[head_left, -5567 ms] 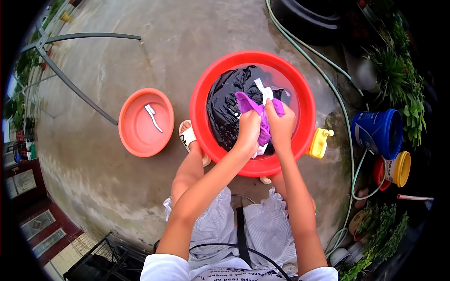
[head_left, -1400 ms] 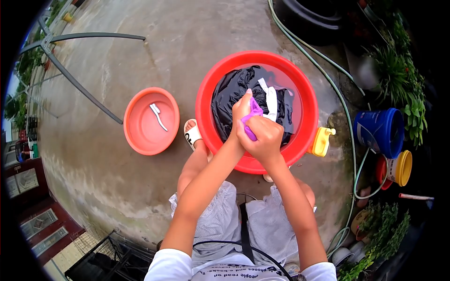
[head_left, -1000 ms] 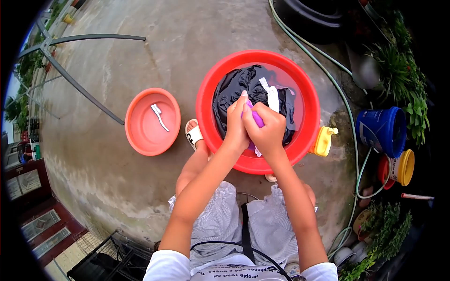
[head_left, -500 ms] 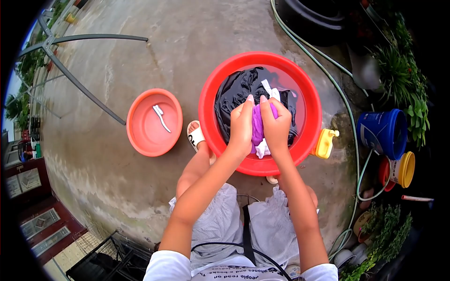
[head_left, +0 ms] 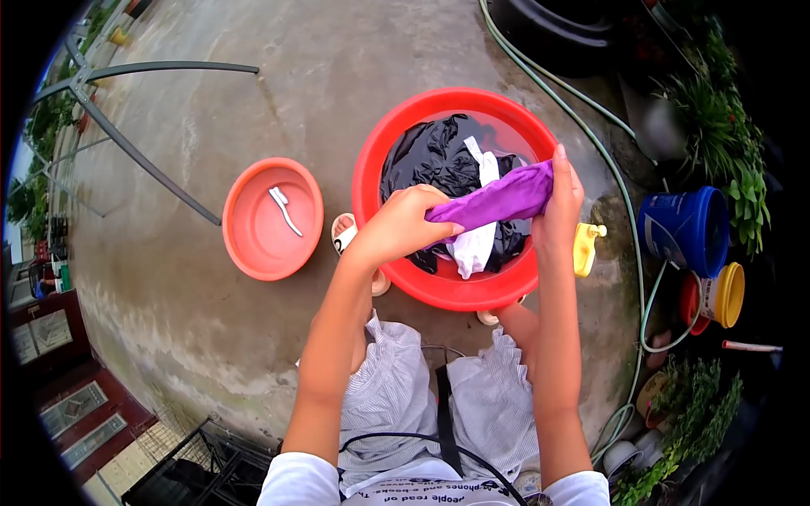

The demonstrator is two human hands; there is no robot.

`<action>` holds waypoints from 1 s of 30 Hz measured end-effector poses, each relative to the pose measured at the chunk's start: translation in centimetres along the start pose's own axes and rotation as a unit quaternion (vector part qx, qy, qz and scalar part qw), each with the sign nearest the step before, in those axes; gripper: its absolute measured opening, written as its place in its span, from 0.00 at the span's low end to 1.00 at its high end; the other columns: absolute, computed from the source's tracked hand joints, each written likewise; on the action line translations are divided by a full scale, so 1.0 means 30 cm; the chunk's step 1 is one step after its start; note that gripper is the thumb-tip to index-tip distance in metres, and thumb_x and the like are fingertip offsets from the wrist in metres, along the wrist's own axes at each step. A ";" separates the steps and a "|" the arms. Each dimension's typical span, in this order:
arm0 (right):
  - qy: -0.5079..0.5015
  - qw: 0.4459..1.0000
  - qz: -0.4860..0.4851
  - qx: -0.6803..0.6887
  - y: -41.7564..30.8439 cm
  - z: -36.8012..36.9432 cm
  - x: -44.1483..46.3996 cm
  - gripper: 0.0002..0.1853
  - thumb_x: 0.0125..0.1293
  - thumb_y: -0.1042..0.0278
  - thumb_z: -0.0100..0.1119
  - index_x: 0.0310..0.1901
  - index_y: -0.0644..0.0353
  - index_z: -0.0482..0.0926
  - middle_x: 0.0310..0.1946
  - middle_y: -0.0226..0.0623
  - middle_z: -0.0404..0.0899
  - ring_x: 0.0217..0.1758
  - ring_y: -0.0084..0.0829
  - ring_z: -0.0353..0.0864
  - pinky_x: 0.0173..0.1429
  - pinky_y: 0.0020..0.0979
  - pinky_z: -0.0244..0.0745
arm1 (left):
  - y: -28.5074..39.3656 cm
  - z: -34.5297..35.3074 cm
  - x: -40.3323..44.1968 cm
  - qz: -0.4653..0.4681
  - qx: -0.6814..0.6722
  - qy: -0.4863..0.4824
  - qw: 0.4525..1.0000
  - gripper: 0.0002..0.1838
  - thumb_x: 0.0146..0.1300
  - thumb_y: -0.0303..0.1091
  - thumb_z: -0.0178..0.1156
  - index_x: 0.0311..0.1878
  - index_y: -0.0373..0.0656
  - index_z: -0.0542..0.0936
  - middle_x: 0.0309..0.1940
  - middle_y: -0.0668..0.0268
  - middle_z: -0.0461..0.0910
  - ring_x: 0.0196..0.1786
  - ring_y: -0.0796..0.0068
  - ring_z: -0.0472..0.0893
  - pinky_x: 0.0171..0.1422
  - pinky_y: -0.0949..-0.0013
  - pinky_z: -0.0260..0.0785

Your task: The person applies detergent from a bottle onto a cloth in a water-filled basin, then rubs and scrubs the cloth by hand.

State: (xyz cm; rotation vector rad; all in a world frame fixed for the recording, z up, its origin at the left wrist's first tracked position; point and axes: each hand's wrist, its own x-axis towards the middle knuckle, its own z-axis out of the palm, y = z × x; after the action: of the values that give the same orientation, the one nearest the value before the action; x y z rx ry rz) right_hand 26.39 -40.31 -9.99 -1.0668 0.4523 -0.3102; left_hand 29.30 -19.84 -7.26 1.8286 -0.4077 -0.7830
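A purple cloth (head_left: 498, 196) is stretched between my two hands over the large red basin (head_left: 369, 169). My left hand (head_left: 403, 223) grips its left end with closed fingers. At the basin's right rim, my right hand (head_left: 560, 202) pinches the other end, thumb up. Beneath the cloth, black fabric (head_left: 426, 160) lies in the water, with a white cloth (head_left: 474, 250) on top of it, partly covered by the purple one.
A smaller pink basin (head_left: 253, 240) holding a white brush (head_left: 285, 211) stands at the left. Right of the red basin are a yellow bottle (head_left: 585, 250), a green hose (head_left: 629, 219), a blue bucket (head_left: 696, 236) and a yellow bucket (head_left: 731, 295). A metal frame (head_left: 152, 167) reaches in from the left.
My hands, pressed together around the bunched purple cloth before, have moved apart, the left one leftward and the right one to the right rim. The cloth is now drawn out long, showing more white cloth below.
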 end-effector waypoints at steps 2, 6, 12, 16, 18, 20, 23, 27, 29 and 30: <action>-0.001 1.000 -0.001 -0.017 -0.007 -0.018 0.004 0.14 0.67 0.57 0.49 0.40 0.62 0.74 0.27 0.30 0.77 0.28 0.20 0.77 0.36 0.22 0.73 | -0.004 -0.006 -0.007 -0.038 0.078 0.029 0.996 0.14 0.54 0.37 0.62 0.33 0.32 0.79 0.18 0.61 0.73 0.24 0.76 0.73 0.31 0.68 0.65; -0.038 0.993 0.008 -0.114 -0.039 -0.028 -0.005 0.12 0.62 0.59 0.57 0.32 0.61 0.74 0.27 0.27 0.75 0.30 0.15 0.72 0.36 0.19 0.68 | -0.068 -0.015 0.022 -0.028 -0.057 0.074 0.995 0.13 0.57 0.38 0.59 0.30 0.34 0.78 0.17 0.67 0.71 0.22 0.81 0.68 0.28 0.73 0.62; -0.117 0.929 -0.051 -0.347 -0.073 -0.054 -0.059 0.17 0.50 0.71 0.65 0.41 0.66 0.74 0.36 0.32 0.76 0.37 0.24 0.75 0.44 0.25 0.70 | -0.040 -0.025 0.001 0.043 -0.195 0.118 0.973 0.11 0.61 0.34 0.57 0.37 0.34 0.78 0.27 0.75 0.75 0.30 0.87 0.71 0.35 0.79 0.65; -0.037 0.878 -0.100 -0.467 -0.038 -0.100 -0.068 0.13 0.48 0.73 0.63 0.37 0.65 0.76 0.30 0.39 0.77 0.32 0.31 0.77 0.39 0.27 0.71 | -0.066 -0.027 0.004 0.053 -0.271 0.125 0.953 0.11 0.60 0.33 0.58 0.40 0.34 0.78 0.31 0.70 0.78 0.33 0.84 0.74 0.39 0.78 0.68; -0.023 0.869 -0.107 -0.483 -0.041 -0.098 -0.099 0.11 0.48 0.72 0.63 0.33 0.65 0.76 0.25 0.40 0.76 0.28 0.33 0.76 0.35 0.29 0.70 | -0.066 -0.027 0.000 0.061 -0.283 0.119 0.950 0.12 0.59 0.32 0.58 0.41 0.33 0.78 0.32 0.67 0.79 0.34 0.83 0.76 0.40 0.78 0.69; -0.004 0.855 -0.118 -0.505 -0.025 -0.100 -0.139 0.11 0.47 0.72 0.64 0.31 0.66 0.75 0.24 0.40 0.75 0.27 0.34 0.75 0.34 0.30 0.70 | -0.052 -0.039 -0.016 0.030 -0.245 0.112 0.962 0.11 0.57 0.31 0.60 0.40 0.34 0.78 0.32 0.68 0.79 0.34 0.82 0.76 0.40 0.77 0.69; -0.022 0.869 -0.107 -0.482 -0.001 -0.108 -0.155 0.12 0.45 0.72 0.65 0.31 0.65 0.74 0.26 0.40 0.74 0.29 0.34 0.75 0.36 0.30 0.69 | -0.018 -0.057 -0.029 0.011 -0.153 0.101 0.983 0.10 0.54 0.28 0.61 0.39 0.35 0.78 0.30 0.70 0.78 0.34 0.82 0.75 0.40 0.77 0.69; -0.112 0.902 -0.002 -0.417 -0.079 -0.083 -0.129 0.15 0.46 0.67 0.69 0.33 0.65 0.74 0.27 0.35 0.73 0.30 0.30 0.74 0.37 0.28 0.70 | -0.040 -0.071 -0.026 0.040 0.043 0.182 0.981 0.13 0.49 0.23 0.61 0.41 0.35 0.78 0.29 0.65 0.78 0.33 0.73 0.78 0.41 0.74 0.70; -0.158 0.882 -0.001 -0.444 -0.091 -0.088 -0.127 0.17 0.46 0.66 0.70 0.35 0.64 0.75 0.27 0.33 0.72 0.31 0.27 0.73 0.37 0.27 0.69 | -0.045 -0.083 -0.028 0.047 0.117 0.210 0.970 0.14 0.48 0.23 0.61 0.41 0.36 0.79 0.31 0.61 0.78 0.34 0.70 0.78 0.42 0.72 0.70; -0.181 0.871 -0.001 -0.458 -0.097 -0.088 -0.128 0.18 0.46 0.65 0.71 0.36 0.64 0.76 0.27 0.32 0.71 0.32 0.26 0.73 0.38 0.26 0.69 | -0.041 -0.091 -0.030 0.044 0.132 0.209 0.968 0.15 0.47 0.23 0.61 0.41 0.36 0.79 0.32 0.59 0.79 0.35 0.68 0.79 0.42 0.72 0.70</action>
State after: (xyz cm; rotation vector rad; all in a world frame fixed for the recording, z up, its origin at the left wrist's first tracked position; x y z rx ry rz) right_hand 21.66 -41.91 -7.68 -2.0105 0.2440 0.1453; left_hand 30.41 -16.92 -7.48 2.1443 -0.3245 -0.2750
